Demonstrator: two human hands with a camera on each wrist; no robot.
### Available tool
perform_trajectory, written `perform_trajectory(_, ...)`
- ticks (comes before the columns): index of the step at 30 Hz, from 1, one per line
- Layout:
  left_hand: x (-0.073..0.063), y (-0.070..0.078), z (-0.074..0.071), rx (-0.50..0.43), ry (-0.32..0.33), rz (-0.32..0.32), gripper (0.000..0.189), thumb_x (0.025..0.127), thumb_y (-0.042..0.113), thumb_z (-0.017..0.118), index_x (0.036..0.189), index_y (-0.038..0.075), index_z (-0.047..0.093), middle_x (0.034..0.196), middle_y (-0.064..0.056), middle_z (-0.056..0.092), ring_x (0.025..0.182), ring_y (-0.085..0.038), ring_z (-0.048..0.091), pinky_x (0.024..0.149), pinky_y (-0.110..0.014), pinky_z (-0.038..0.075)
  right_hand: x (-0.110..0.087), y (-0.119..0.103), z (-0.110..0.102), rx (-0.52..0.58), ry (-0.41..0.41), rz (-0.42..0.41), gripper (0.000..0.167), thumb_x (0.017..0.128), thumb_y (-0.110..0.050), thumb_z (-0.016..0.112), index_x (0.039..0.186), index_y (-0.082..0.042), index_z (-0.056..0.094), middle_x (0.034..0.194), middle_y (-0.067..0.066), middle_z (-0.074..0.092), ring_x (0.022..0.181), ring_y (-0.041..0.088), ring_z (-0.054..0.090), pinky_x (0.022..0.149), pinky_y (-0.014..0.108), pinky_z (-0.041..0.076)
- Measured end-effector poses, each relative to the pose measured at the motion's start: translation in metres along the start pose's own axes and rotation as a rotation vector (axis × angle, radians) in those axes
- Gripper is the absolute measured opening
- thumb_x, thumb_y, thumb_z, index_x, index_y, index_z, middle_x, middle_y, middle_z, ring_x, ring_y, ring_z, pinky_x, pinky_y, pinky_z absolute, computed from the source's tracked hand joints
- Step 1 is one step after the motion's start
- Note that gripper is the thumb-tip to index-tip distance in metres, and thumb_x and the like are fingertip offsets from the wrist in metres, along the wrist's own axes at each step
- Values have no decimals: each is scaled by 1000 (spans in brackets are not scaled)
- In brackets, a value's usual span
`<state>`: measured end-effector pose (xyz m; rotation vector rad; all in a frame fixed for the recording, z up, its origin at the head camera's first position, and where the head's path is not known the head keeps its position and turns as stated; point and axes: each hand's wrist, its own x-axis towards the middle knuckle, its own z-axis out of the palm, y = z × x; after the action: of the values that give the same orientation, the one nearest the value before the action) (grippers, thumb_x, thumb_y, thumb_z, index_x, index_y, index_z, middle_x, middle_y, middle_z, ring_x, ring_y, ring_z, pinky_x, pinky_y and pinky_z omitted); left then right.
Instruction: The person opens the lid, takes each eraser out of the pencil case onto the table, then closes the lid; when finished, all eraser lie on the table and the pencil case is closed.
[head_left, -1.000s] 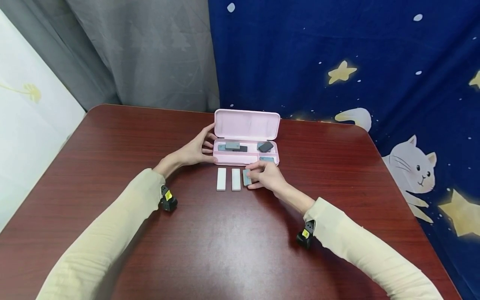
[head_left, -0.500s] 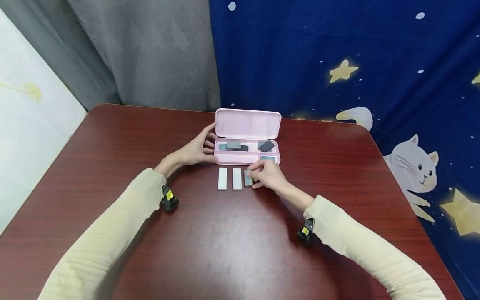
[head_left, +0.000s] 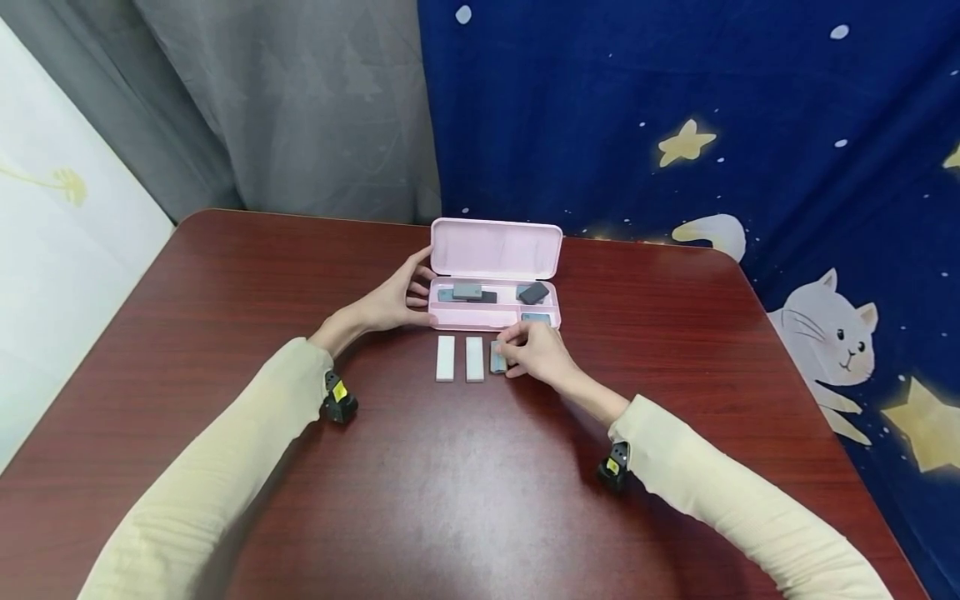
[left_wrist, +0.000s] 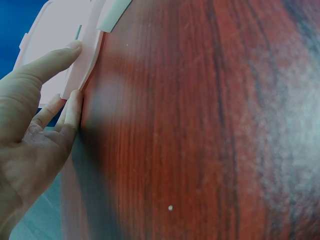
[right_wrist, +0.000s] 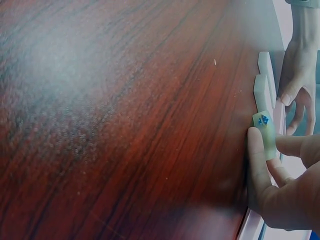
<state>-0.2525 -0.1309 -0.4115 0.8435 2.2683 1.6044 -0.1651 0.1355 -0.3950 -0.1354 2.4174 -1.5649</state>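
Observation:
A pink pencil case lies open near the table's far edge, its lid raised. My left hand holds the case's left end, thumb at the front corner and fingers spread along the side. Just in front of the case, my right hand pinches a grey-blue eraser between thumb and fingers. Blue print shows on the end of that eraser in the right wrist view. To its left, two white erasers lie parallel, a narrow gap between them.
Inside the case, a grey eraser overlaps others in the back left compartment. A black eraser sits tilted at the back right, and a blue-grey one lies front right. Curtains hang behind the brown table.
The grey-blue eraser in my right hand has shifted slightly right, widening its gap from the nearer white eraser. My left hand stays on the case.

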Motion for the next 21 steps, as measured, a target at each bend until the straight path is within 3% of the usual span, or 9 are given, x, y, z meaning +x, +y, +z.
perform_trajectory(21,2,-6,-1,3,1,2,112,74,-8,78,155,11,3,133,-26,36,110,-39,48,97,-49,45,-3,2,-1,-8,6,-25,14,89,1,66,100,8,67,83,14,64,56,18,66,55,35,58)
